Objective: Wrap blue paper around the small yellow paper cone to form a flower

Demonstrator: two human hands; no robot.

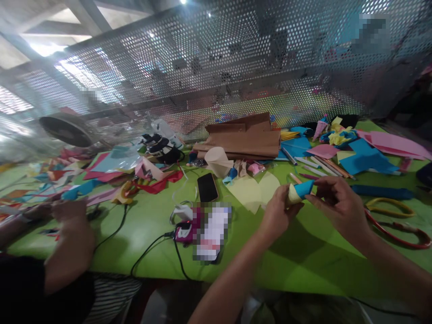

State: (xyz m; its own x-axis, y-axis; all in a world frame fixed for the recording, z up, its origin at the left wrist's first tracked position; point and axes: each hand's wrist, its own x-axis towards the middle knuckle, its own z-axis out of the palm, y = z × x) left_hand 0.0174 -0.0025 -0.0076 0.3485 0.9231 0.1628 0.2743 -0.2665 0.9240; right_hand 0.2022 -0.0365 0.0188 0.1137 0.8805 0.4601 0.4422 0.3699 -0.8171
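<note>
Roll [303,189], right of the phone [207,187], looks light, crushable, best held mid-length; left hand [278,209] closed on it, right hand [342,204] apparently pinching its tip.

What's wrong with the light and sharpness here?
In the head view, glare washes out the upper left, by the perforated screen; the fan there looks soft and stretched, probably lens distortion; a broad shadow darkens the green table below the left hand and right hand; blocky squares hide a patch near the dark-screened phone; the far right is dim.
</note>
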